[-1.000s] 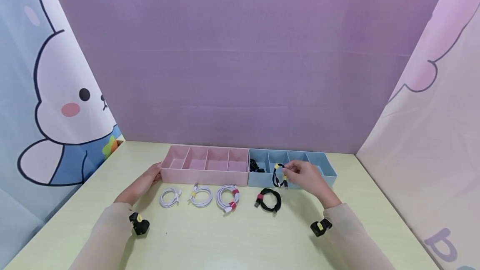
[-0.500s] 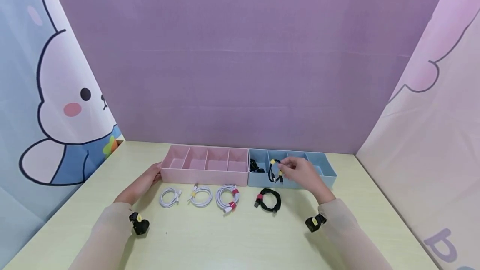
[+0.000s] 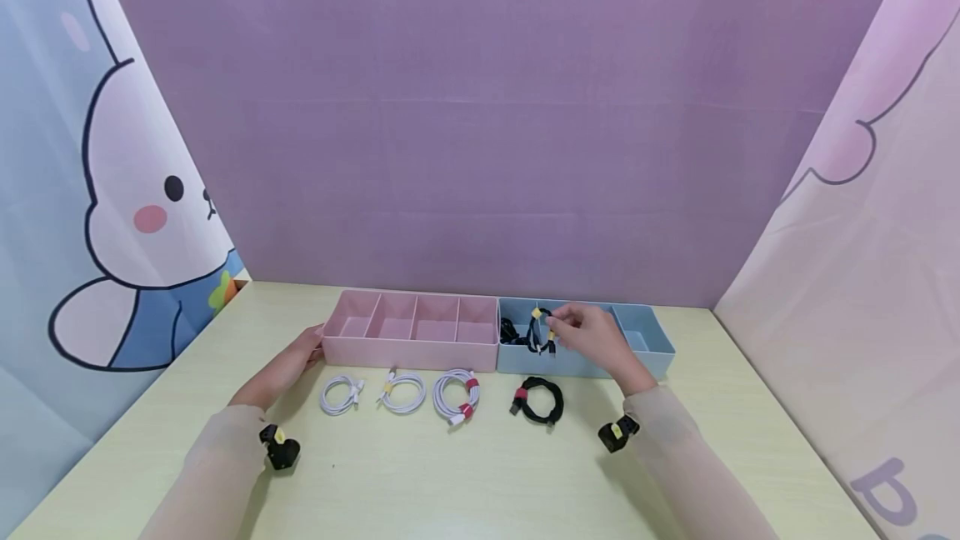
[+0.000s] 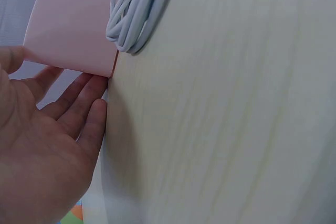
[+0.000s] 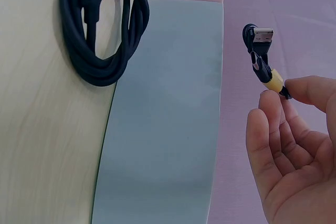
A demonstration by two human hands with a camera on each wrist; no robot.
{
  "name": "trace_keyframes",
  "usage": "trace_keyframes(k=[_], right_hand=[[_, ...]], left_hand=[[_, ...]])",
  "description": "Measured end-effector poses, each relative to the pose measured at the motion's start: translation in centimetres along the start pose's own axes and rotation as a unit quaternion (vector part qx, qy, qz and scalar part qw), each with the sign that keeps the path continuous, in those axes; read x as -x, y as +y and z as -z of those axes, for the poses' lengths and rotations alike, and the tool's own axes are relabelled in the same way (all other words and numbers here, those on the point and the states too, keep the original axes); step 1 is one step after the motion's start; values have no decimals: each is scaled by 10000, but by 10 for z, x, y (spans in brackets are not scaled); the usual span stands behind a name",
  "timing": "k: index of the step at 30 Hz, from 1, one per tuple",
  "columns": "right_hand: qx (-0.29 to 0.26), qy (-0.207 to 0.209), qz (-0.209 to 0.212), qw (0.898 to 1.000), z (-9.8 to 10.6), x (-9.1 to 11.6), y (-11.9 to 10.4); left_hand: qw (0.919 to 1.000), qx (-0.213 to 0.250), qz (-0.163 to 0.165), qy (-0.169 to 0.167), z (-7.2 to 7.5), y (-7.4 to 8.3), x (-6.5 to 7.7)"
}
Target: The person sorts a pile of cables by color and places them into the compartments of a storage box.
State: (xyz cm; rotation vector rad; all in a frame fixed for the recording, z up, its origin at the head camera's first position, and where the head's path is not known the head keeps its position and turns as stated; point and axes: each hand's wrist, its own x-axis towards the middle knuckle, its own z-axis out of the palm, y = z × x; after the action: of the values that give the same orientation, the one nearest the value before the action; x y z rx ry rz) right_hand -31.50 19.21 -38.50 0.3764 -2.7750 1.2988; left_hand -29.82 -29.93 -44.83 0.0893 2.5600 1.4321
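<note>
In the head view my right hand (image 3: 592, 333) pinches a small coiled black USB cable (image 3: 535, 332) with yellow ties. The cable hangs over the front of the blue divided box (image 3: 585, 362), near its left compartments. The right wrist view shows thumb and fingertips on the cable's yellow tie (image 5: 274, 81), its metal plug facing up. My left hand (image 3: 300, 350) touches the left end of the pink divided box (image 3: 412, 353); in the left wrist view its fingers (image 4: 93, 124) lie loosely against that end wall. A black cable (image 3: 510, 332) lies in the blue box's leftmost compartment.
Three white coiled cables lie in front of the pink box: a plain one (image 3: 341, 396), a yellow-tied one (image 3: 402, 394) and a red-tied one (image 3: 455, 397). A red-tied black cable (image 3: 542, 401) lies before the blue box. A purple backdrop (image 3: 480, 148) stands behind.
My right hand has moved left and slightly away from me with the black cable, towards the blue box's left compartments. The left hand has stayed at the pink box.
</note>
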Motion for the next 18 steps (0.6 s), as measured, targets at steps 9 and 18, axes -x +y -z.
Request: trace_keyframes(k=[9, 18], right_hand=[[-113, -44, 59, 9999, -5, -9, 1], [-148, -4, 122, 9998, -7, -16, -4]], left_hand=[[10000, 48, -70, -9, 1, 0, 0], [10000, 37, -88, -23, 0, 0, 0]])
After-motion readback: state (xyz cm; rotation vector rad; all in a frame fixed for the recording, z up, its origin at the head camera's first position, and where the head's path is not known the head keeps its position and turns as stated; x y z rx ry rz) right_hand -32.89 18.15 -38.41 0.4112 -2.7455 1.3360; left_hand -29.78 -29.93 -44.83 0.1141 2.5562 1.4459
